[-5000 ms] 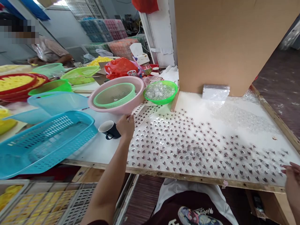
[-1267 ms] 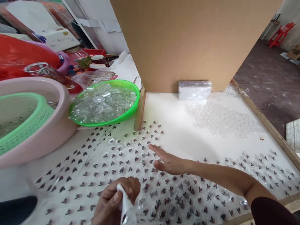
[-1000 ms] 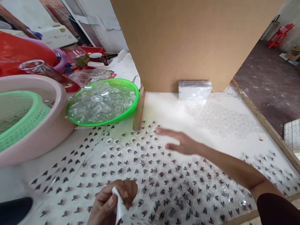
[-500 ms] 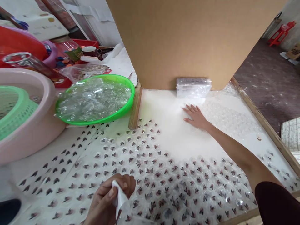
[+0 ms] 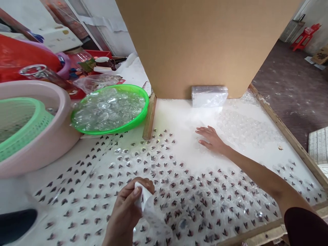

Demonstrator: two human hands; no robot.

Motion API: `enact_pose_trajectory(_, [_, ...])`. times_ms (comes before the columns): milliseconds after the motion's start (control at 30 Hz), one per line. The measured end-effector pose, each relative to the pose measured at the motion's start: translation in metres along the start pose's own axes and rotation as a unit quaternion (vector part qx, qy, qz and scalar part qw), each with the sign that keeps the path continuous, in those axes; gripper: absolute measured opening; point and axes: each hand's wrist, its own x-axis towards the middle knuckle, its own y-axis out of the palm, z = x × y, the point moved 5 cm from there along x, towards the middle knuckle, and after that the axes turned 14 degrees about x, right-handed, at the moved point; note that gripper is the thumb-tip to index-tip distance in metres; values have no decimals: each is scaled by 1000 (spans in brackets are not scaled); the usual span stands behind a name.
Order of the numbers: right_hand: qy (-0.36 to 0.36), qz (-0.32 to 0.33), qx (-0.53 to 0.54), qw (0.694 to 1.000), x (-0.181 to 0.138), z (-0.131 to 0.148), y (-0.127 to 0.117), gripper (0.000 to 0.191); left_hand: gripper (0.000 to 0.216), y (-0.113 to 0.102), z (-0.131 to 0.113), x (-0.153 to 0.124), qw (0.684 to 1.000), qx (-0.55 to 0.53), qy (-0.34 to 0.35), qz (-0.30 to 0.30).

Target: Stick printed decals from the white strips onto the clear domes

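My left hand (image 5: 128, 212) pinches the lifted corner of a clear printed sheet (image 5: 147, 208) near the table's front edge. That sheet carries rows of small dark butterfly prints (image 5: 164, 171), many capped with clear glass domes (image 5: 194, 205). My right hand (image 5: 210, 138) lies flat and open on the white table, fingers spread, at the edge of a patch of loose clear domes (image 5: 243, 128). A wrapped clear packet (image 5: 208, 95) sits against the cardboard just beyond it.
A green dish (image 5: 138, 118) full of clear domes stands at the left, beside a wooden strip (image 5: 149, 116). A pink basin (image 5: 51, 143) holds a green colander (image 5: 23, 126). A tall cardboard box (image 5: 205, 44) walls the back. A wooden rail (image 5: 289, 136) edges the right side.
My right hand went from the printed sheet out to the loose domes by the packet, then drew back a little toward me. My left hand kept its pinch on the sheet corner.
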Motion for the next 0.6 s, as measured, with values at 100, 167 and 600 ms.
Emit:
enact_pose_trajectory(100, [-4, -4, -3, 1000, 14, -2, -3, 55, 37, 4, -2, -1, 1000, 2, -2, -2])
enact_pose_trajectory(167, [-2, 18, -14, 1000, 27, -4, 0, 56, 36, 4, -1, -2, 1000, 5, -3, -14])
enact_pose_trajectory(600, [4, -25, 53, 998, -5, 56, 8, 53, 29, 21, 6, -3, 995, 51, 10, -85])
